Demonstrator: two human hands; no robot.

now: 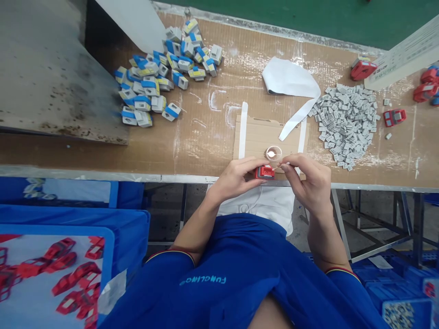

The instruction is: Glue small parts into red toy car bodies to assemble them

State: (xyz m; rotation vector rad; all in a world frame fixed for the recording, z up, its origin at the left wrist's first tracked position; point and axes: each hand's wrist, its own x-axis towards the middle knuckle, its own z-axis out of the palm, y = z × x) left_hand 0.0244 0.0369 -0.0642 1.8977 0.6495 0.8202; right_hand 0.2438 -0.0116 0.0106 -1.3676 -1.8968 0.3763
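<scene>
Near the table's front edge, my left hand (236, 179) pinches a small red toy vehicle part (265, 172) between thumb and fingers. My right hand (310, 179) is closed on a thin stick (278, 166), its tip at the red part. Just behind them stands a small clear cup (273, 153) with something white inside. The cup sits on a cardboard sheet (262, 132) held by strips of white tape. A folded piece of white cloth or paper (291, 80) lies behind, with one strip reaching down over the cardboard.
Grey, blue and yellow toy parts (147, 87) are heaped at the back left, beside a metal box (68, 87). A pile of small grey pieces (348, 121) lies right, near a red toy vehicle (394, 117). Blue crates (130, 228) stand below left, holding red parts (77, 278).
</scene>
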